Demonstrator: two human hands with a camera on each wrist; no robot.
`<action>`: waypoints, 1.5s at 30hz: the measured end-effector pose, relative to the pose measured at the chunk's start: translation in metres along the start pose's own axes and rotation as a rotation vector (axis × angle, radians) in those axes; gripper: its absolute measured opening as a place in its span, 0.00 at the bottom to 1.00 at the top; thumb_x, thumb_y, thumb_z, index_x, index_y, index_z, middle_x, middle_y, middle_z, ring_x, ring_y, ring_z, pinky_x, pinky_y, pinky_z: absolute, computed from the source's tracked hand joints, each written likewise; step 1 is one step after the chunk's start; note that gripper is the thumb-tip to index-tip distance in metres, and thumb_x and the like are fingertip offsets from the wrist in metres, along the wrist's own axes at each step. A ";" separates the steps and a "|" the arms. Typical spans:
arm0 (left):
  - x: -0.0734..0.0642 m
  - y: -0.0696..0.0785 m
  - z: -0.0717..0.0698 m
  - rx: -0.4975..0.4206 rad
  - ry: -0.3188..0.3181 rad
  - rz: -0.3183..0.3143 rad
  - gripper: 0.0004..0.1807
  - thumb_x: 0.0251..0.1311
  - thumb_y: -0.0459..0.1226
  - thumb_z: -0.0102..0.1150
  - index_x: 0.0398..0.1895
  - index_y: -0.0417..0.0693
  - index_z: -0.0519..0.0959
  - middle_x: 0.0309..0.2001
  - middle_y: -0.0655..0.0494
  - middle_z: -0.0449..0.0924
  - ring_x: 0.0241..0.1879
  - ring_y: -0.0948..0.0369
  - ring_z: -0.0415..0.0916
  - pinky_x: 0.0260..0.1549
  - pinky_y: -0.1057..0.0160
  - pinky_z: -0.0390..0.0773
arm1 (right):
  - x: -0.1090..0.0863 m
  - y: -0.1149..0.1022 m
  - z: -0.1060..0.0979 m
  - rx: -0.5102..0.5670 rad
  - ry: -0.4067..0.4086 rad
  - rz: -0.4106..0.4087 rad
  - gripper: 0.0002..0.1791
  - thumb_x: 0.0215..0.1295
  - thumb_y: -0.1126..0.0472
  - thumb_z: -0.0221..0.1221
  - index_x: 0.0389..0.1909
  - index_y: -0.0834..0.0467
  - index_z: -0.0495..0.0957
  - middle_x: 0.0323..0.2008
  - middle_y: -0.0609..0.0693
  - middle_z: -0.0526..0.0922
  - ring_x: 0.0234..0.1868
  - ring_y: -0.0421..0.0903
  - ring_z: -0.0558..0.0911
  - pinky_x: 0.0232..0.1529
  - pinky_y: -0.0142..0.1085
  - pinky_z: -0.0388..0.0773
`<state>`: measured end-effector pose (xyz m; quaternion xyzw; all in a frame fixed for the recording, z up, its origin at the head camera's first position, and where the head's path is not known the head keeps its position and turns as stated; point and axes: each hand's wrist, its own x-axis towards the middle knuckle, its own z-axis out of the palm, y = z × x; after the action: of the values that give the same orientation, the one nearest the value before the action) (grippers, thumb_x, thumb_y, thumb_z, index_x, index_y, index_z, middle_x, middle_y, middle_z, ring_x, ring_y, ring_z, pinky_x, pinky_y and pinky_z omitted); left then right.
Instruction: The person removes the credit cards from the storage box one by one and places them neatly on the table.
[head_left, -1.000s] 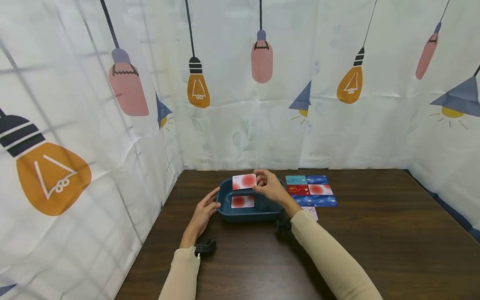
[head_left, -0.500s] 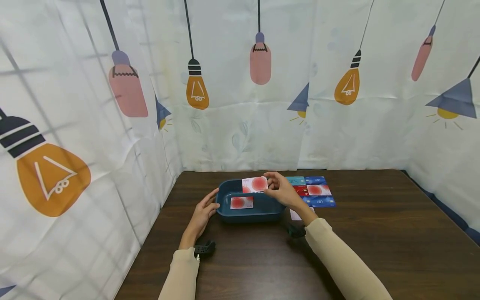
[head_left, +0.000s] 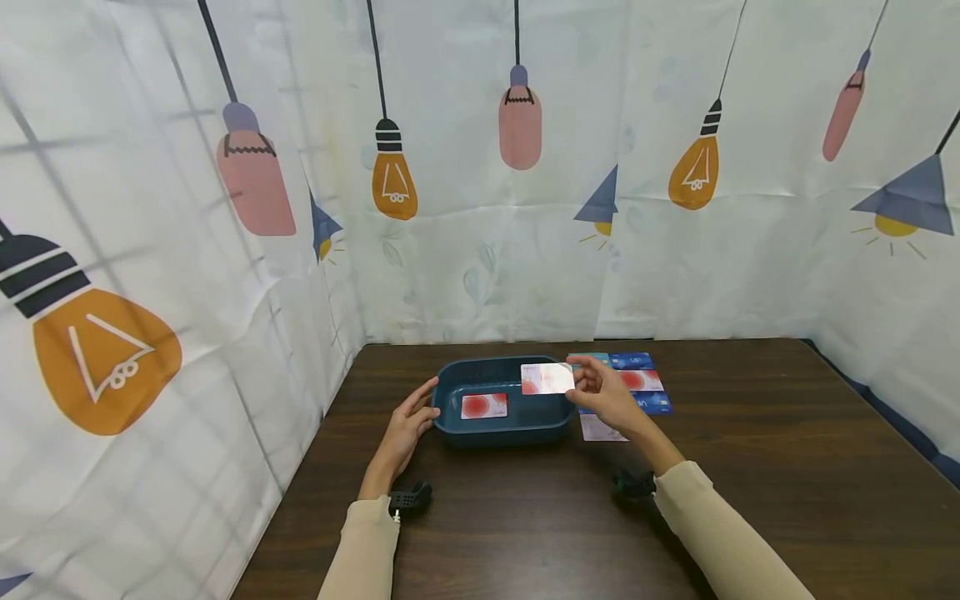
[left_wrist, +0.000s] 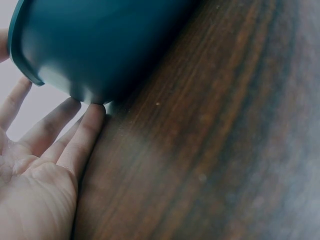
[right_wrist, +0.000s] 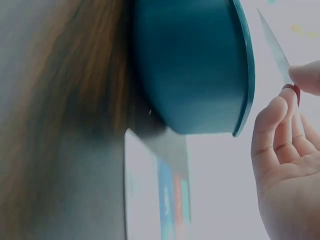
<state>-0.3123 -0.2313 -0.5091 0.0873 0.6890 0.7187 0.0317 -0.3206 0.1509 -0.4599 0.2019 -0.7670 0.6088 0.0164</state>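
A dark teal plastic tray (head_left: pixel 498 433) stands on the table. One white card with a red circle (head_left: pixel 483 406) lies inside it on the left. My left hand (head_left: pixel 403 429) has its fingers spread against the tray's left end; in the left wrist view the straight fingertips (left_wrist: pixel 94 112) touch the tray wall (left_wrist: pixel 110 45). Between thumb and fingers my right hand (head_left: pixel 603 396) pinches a white and red card (head_left: pixel 547 378), held up over the tray's right end with glare on its face. In the right wrist view that card (right_wrist: pixel 274 47) appears nearly edge-on, above the tray rim.
To the tray's right, several cards lie in rows: blue cards (head_left: pixel 632 361), a red-circle card (head_left: pixel 640 381) and a whitish card (head_left: pixel 600 428) nearest me. The right hand partly covers them. A patterned curtain (head_left: pixel 480 275) rises behind the brown table (head_left: pixel 765 450).
My right hand has carried the pinched card to the right, from over the tray's middle to its right end. The left hand and the card lying in the tray have stayed in place.
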 end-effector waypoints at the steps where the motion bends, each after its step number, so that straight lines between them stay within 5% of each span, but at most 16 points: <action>1: 0.000 0.000 0.000 0.001 0.000 0.000 0.32 0.72 0.31 0.53 0.78 0.55 0.65 0.77 0.44 0.61 0.74 0.45 0.63 0.53 0.73 0.77 | -0.002 0.001 -0.003 0.000 0.002 0.003 0.34 0.65 0.69 0.65 0.70 0.67 0.66 0.45 0.65 0.78 0.37 0.41 0.77 0.39 0.26 0.79; 12: 0.000 0.000 0.001 -0.013 0.003 0.009 0.33 0.70 0.30 0.53 0.78 0.55 0.65 0.76 0.42 0.63 0.72 0.44 0.64 0.52 0.73 0.78 | -0.024 0.015 -0.031 0.001 0.026 -0.042 0.32 0.63 0.72 0.66 0.67 0.72 0.67 0.41 0.56 0.81 0.34 0.37 0.78 0.35 0.26 0.79; 28: 0.000 -0.001 0.000 -0.018 0.007 0.004 0.32 0.70 0.30 0.54 0.77 0.56 0.66 0.75 0.42 0.65 0.70 0.44 0.66 0.52 0.72 0.78 | -0.052 0.032 -0.068 -0.067 0.043 -0.037 0.32 0.64 0.69 0.66 0.68 0.69 0.69 0.45 0.62 0.84 0.37 0.39 0.83 0.38 0.28 0.82; 45: 0.001 0.000 -0.001 -0.019 -0.003 -0.005 0.32 0.71 0.30 0.53 0.77 0.57 0.66 0.76 0.43 0.63 0.72 0.45 0.64 0.52 0.72 0.77 | -0.068 0.037 -0.109 -0.130 0.013 0.130 0.35 0.67 0.65 0.66 0.70 0.73 0.64 0.42 0.53 0.82 0.36 0.38 0.81 0.38 0.28 0.81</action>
<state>-0.3134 -0.2323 -0.5090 0.0865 0.6823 0.7251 0.0353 -0.2941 0.2798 -0.4843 0.1464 -0.8163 0.5588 -0.0050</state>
